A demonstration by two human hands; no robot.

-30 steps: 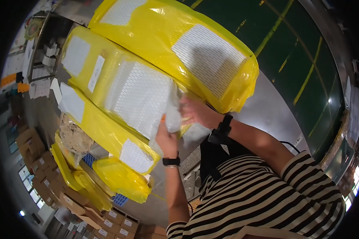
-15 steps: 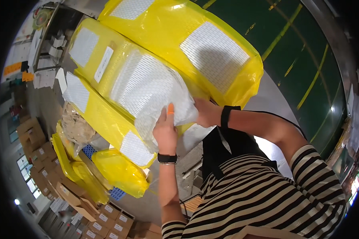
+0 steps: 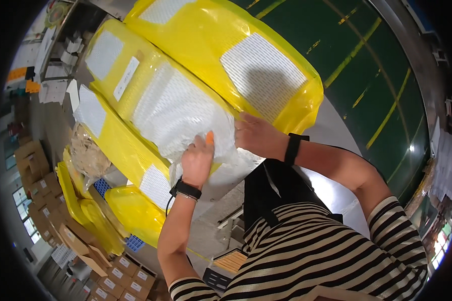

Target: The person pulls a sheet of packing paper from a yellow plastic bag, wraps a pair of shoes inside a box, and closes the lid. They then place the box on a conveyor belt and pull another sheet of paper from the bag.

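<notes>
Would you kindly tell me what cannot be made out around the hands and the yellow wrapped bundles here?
- Head view: right hand fingertips, hidden behind the clear film.
- Left hand palm, turned away, so its grip is unclear.
- Middle yellow bundle contents, blurred by the wrap.
- Cardboard boxes, too small at the rim.

bright, even indoor light, glare on the yellow wrap [image 3: 266, 30], strong fisheye bending, black corners.

Green floor [image 3: 381, 65] with yellow lines, stacked cardboard boxes [image 3: 37, 170]
</notes>
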